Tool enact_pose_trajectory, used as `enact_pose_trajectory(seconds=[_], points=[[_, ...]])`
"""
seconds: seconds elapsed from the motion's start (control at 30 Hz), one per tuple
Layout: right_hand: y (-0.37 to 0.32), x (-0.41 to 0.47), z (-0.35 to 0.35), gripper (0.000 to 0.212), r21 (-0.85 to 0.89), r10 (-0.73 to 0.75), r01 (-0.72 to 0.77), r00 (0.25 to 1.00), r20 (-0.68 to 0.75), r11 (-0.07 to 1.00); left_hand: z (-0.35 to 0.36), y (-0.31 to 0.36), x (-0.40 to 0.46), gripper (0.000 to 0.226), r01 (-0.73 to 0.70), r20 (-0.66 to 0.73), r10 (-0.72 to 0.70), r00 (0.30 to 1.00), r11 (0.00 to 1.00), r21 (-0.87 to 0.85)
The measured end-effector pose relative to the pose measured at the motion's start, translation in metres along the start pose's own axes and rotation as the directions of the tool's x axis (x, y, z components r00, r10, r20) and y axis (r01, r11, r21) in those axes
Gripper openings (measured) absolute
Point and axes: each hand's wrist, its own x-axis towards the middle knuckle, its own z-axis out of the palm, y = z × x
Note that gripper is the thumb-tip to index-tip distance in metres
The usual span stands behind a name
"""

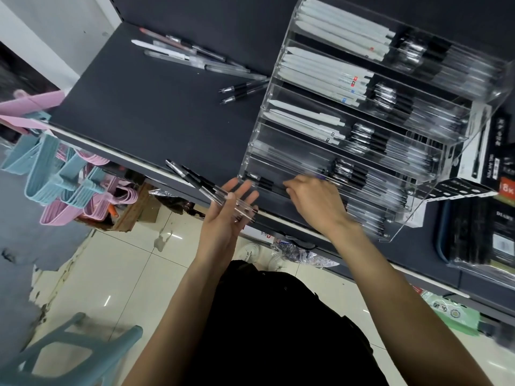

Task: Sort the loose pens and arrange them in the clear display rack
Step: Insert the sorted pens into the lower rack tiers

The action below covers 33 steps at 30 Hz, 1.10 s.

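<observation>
Here, clear slim pens [211,190], tiered acrylic rack [328,129]

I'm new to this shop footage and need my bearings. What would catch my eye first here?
The tiered clear display rack on the right of the dark shelf, holding white and black pens. In front, the left hand holds a bundle of clear pens while the right hand reaches into a low tier. Loose pens lie on the shelf behind.

Display rack [395,229] on shelf [156,115] right; loose pens [195,55] behind left.
</observation>
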Motion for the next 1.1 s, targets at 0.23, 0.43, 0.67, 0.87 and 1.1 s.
enact_pose_trajectory(seconds=[0.23,0.43,0.67,0.87,1.1], points=[[-0.036,-0.023,-0.023,0.019,0.569,0.078,0.002,0.990,-0.116,0.822,0.018,-0.003,-0.002,0.036,0.024,0.161,-0.012,0.987,0.997,-0.075],[-0.034,-0.030,-0.025,0.014,0.614,0.131,-0.091,0.991,-0.021,0.784,0.025,-0.009,-0.005,0.036,0.027,0.216,-0.017,0.976,0.999,-0.044],[0.009,-0.028,-0.018,0.005,-0.024,0.099,-0.108,0.965,-0.241,0.994,0.003,0.002,0.003,0.029,0.030,0.022,-0.028,0.999,0.996,-0.083],[-0.004,-0.007,-0.006,0.020,-0.360,0.082,-0.104,0.994,-0.077,0.927,-0.003,0.001,0.002,0.027,0.048,-0.019,-0.050,0.999,0.992,-0.120],[-0.007,-0.005,-0.006,0.024,-0.399,0.059,-0.074,0.997,-0.049,0.914,0.001,-0.005,-0.003,0.028,0.027,0.009,-0.026,1.000,0.985,-0.173]])
